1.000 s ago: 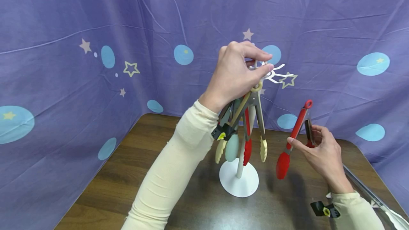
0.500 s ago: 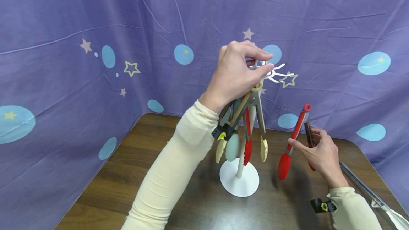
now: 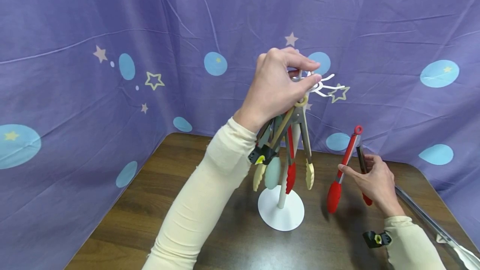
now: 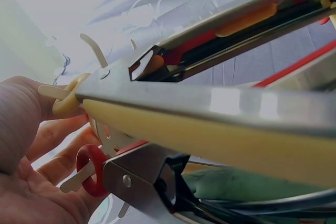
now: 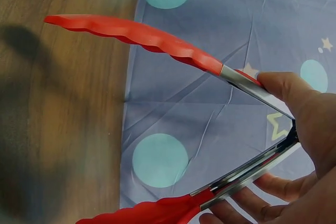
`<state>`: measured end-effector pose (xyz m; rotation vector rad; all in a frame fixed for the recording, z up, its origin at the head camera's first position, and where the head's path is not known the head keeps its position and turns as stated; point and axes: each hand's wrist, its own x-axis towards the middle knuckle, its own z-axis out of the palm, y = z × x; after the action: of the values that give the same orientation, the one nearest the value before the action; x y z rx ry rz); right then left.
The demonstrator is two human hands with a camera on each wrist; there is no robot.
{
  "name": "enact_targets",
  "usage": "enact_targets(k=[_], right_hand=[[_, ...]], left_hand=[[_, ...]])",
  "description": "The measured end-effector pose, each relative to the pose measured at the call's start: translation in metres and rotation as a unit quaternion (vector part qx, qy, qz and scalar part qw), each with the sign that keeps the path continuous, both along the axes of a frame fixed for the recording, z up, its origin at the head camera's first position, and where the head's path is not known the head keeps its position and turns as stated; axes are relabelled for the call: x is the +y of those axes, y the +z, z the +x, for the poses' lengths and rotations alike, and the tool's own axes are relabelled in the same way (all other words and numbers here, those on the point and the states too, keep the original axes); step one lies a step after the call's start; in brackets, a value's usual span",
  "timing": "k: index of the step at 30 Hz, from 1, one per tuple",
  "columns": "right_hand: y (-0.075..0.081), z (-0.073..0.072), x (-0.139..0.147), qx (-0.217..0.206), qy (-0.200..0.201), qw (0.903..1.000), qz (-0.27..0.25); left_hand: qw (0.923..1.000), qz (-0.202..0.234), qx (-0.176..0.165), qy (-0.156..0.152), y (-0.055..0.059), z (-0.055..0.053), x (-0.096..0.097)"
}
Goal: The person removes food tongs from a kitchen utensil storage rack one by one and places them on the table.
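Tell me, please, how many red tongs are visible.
2 at least: red tongs in the right hand, other red tongs hanging on the stand, where more may be hidden.

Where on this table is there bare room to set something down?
The wooden table has two bare patches: one between the left sleeve and the purple cloth at left, another in front of the white base, reaching toward the right sleeve. Crowded: around the pole, where tongs hang, and at right, where the right hand holds red tongs beside a long metal utensil.
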<state>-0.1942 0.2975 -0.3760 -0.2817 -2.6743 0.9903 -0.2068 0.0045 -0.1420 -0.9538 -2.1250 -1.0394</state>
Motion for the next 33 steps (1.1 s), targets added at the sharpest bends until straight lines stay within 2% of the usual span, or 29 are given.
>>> enact_targets(k=[19,33], right_hand=[[-0.019,-0.006,0.01,-0.03,-0.01,0.9995,0.007],[-0.024,-0.012,0.006,-0.041,-0.035,0.9982,0.026]], left_hand=[[0.9999,0.008,-0.006,-0.007,-0.001,0.001,0.0],[0.9999,0.012,0.0,-0.011,-0.001,0.001,0.0]])
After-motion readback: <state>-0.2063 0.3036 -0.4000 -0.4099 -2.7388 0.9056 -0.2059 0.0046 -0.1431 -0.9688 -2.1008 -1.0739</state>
